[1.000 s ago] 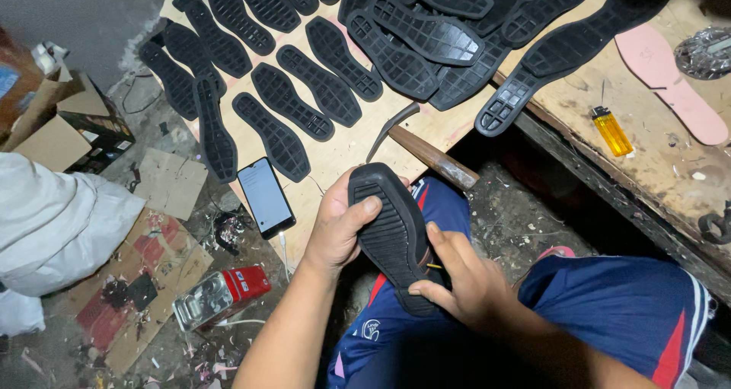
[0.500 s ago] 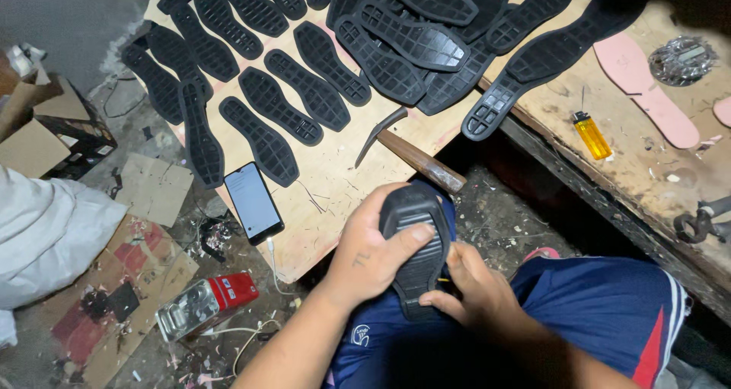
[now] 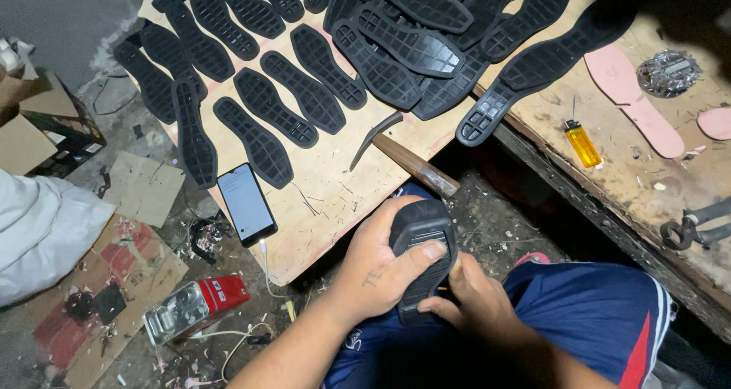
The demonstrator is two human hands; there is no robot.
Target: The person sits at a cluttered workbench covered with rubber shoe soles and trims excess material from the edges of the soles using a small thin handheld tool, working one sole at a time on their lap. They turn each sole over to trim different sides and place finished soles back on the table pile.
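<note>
Low in the centre of the frame, both hands gripped one black rubber sole (image 3: 423,244) over the lap. The left hand (image 3: 377,271) wrapped its side, thumb pressed across the ribbed face; the right hand (image 3: 468,301) curled under its lower end, fingers closed on it. Just above lay a hammer (image 3: 407,161) on the wooden surface (image 3: 327,206) — rows of black soles (image 3: 304,92) filled the upper frame. A phone (image 3: 245,202) rested at the surface's left edge — a yellow lighter (image 3: 582,143) sat to the right.
</note>
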